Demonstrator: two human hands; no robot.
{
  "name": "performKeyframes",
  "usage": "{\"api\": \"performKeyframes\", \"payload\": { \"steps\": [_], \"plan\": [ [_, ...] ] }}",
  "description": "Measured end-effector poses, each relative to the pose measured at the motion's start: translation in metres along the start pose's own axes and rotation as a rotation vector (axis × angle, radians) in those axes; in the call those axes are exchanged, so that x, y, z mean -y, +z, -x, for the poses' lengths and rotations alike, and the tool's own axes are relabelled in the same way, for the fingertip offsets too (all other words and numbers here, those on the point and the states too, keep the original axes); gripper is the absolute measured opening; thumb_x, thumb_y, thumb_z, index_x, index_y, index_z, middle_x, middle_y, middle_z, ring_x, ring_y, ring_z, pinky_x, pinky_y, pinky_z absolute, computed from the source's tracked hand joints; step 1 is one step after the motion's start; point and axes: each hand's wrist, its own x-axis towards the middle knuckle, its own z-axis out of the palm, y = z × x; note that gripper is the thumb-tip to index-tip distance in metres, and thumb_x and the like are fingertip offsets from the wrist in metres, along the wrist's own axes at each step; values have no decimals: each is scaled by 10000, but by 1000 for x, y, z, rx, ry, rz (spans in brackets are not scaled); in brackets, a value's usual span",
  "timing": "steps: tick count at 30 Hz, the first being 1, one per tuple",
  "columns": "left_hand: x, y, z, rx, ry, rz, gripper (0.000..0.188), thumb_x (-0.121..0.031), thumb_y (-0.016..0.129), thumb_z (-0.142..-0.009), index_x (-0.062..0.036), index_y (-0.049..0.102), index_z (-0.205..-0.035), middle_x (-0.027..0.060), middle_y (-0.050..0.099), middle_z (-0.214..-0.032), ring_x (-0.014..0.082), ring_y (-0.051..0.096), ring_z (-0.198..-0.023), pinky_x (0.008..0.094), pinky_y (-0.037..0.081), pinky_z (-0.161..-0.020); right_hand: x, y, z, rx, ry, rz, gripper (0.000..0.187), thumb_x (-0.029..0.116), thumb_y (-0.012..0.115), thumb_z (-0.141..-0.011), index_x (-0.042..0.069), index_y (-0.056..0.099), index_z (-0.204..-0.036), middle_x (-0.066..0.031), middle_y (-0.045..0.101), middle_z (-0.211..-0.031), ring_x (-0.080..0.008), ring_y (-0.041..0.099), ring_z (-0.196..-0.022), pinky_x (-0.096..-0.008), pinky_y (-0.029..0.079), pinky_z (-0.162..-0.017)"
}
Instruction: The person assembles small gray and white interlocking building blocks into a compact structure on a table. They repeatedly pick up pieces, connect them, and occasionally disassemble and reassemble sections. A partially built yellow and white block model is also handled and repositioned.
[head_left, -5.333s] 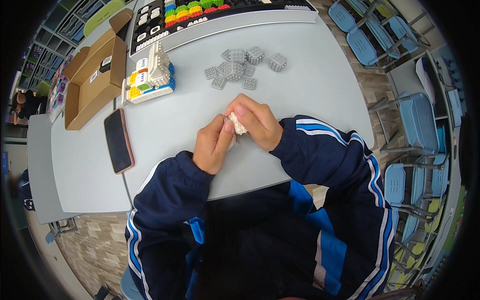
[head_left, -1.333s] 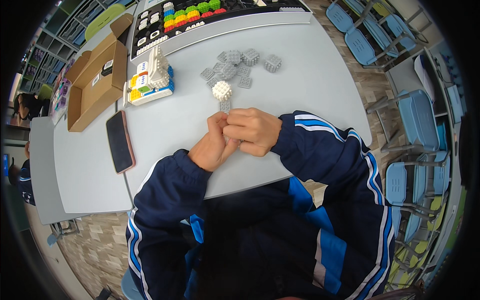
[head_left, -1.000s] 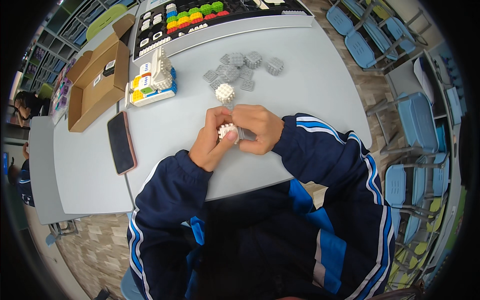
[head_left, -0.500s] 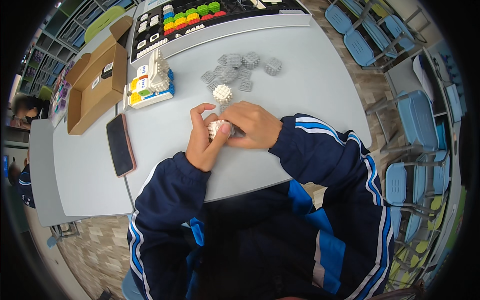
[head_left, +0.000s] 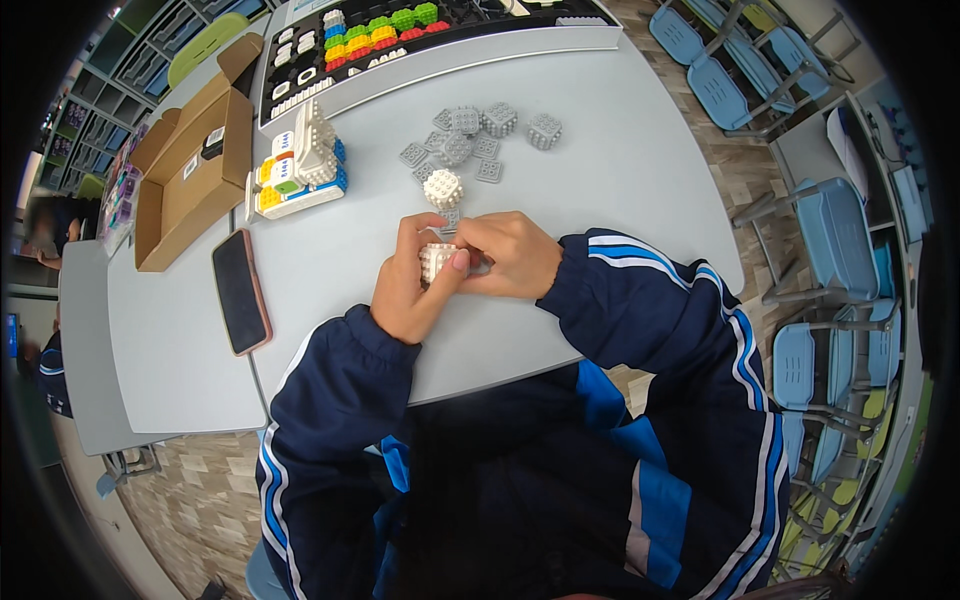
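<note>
A white studded building block (head_left: 436,261) sits between the thumb and fingers of my left hand (head_left: 408,290), above the near part of the table. My right hand (head_left: 513,256) is closed against the block's right side, its fingertips bent inward. What those fingertips pinch is mostly hidden. Just beyond my hands lies a second white studded block (head_left: 443,188), with a grey flat piece (head_left: 450,217) on the table between it and my fingers. Further off are several grey studded plates (head_left: 488,171) and grey studded cubes (head_left: 499,119).
Left of my hands stands a white, blue and yellow brick model (head_left: 303,170). A dark-screened phone (head_left: 241,292) lies near an open cardboard box (head_left: 195,165). A tray of coloured bricks (head_left: 440,60) spans the far side. Another person (head_left: 50,230) is at the left rim; blue chairs (head_left: 835,240) stand right.
My right hand has shifted slightly at the block, and its fingers have curled. The block has turned a little in my left hand, showing more of its near face.
</note>
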Motion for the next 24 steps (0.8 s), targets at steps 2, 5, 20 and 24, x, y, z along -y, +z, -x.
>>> {"api": "performKeyframes", "payload": {
  "steps": [2,5,20,24],
  "plan": [
    [-2,-1,0,18,-34,-8,362,-197,583,-937,-19,417,-1204,100,623,-802,168,618,-692,276,466,-619,0,0,0,10,28,4,284,196,777,-705,57,546,-794,-61,587,-624,-209,611,-561,-312,483,-526],
    [-2,-1,0,27,-25,33,332,-194,569,-947,-27,431,-1198,85,624,-804,148,610,-696,268,462,-624,3,-2,0,55,89,1,288,208,775,-702,56,548,-795,-63,598,-647,-206,619,-579,-306,493,-540],
    [3,3,3,68,12,68,266,-212,463,-991,-16,401,-1160,154,638,-844,232,637,-729,307,474,-672,13,-11,-4,100,130,-139,381,128,708,-608,43,636,-973,-114,641,-767,-279,623,-621,-345,493,-552],
    [0,-1,3,140,-37,38,243,-222,445,-991,-17,407,-1117,174,634,-841,278,641,-726,340,476,-671,14,-13,-3,122,115,-141,391,113,673,-590,36,643,-972,-129,639,-758,-316,621,-630,-354,493,-552]
  ]
}}
